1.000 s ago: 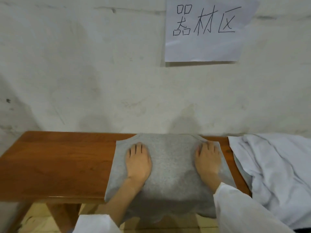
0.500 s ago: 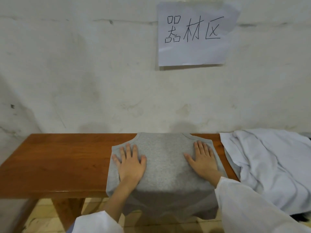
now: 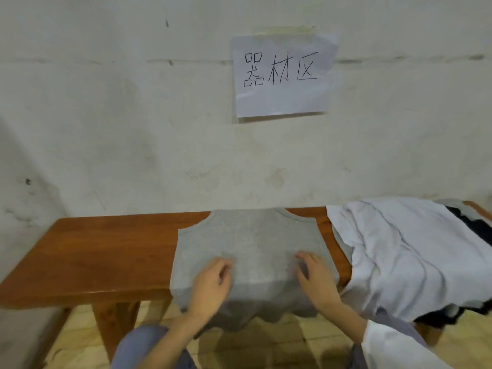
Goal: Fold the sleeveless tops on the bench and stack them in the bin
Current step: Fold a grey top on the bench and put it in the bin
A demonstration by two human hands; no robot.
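Our left hand [image 3: 210, 283] and right hand [image 3: 316, 278] are both down on the grey sleeveless top [image 3: 253, 241], fingers curled with the tips on the cloth. Honestly we can't tell if either one has actually pinched any fabric. The left sits near the top's left side and the right near its right side, both close to the front edge of the counter [image 3: 106, 257]. The top lies flat on the counter, neck end toward the wall [image 3: 133, 129], with its hem hanging over the near edge. Just beside it on the right is a rumpled white garment [image 3: 399, 257] with something dark [image 3: 474, 227] poking out underneath. A handwritten paper sign [image 3: 282, 102] is taped to the wall above.
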